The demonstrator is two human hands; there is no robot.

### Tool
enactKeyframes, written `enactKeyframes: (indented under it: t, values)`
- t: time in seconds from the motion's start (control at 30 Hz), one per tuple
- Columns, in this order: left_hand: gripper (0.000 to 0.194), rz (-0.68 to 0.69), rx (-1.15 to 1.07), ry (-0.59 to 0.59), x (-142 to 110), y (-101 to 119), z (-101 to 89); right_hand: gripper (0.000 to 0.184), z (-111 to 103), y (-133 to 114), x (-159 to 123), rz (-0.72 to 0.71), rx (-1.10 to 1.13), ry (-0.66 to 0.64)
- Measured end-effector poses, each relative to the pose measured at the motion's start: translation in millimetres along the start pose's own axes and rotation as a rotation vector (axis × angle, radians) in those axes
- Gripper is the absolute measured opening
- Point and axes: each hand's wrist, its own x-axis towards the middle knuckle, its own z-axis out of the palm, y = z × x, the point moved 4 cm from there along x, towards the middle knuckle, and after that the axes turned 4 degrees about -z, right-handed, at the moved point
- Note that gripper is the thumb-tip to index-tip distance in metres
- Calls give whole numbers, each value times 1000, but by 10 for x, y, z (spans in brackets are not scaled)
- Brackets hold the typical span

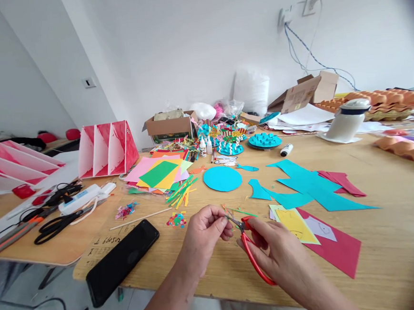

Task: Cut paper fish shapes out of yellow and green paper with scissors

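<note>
Red-handled scissors are gripped in my right hand, their blades pointing left towards my other fingers. My left hand is closed in a pinch at the blade tips; whatever lies between its fingertips is too small to make out. Just beyond my hands, small green and orange paper scraps lie on the wooden table. A blue paper circle is further back. To the right are blue paper offcuts, a yellow sheet with a pencil drawing and a dark red sheet.
A black phone lies at the front left edge, near a thin wooden stick. Coloured paper sheets and green and yellow strips sit behind. Black scissors and a power strip are left. A white jar stands back right.
</note>
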Motion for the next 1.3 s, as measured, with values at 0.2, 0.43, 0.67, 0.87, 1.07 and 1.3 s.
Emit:
enactKeyframes:
  t: [0.2, 0.43, 0.67, 0.87, 1.07, 1.3]
  values:
    - [11, 1, 75, -18, 25, -8, -23, 19, -20, 78, 10, 113, 182, 29]
    - [7, 285, 762, 154, 192, 581, -619, 22, -46, 203, -23, 50, 8, 46]
    - [18, 227, 1515, 37, 342, 688, -1305, 26, -3, 566, -182, 94, -53, 95]
    - [19, 169, 1565, -130, 343, 287, -1220, 26, 52, 779, -354, 168, -178, 155]
    - [22, 121, 1587, -181, 403, 104, -1176, 29, 68, 835, -391, 239, -154, 150]
    - [15, 117, 1605, -106, 421, 153, -1197, 31, 4, 779, -366, 303, -82, 126]
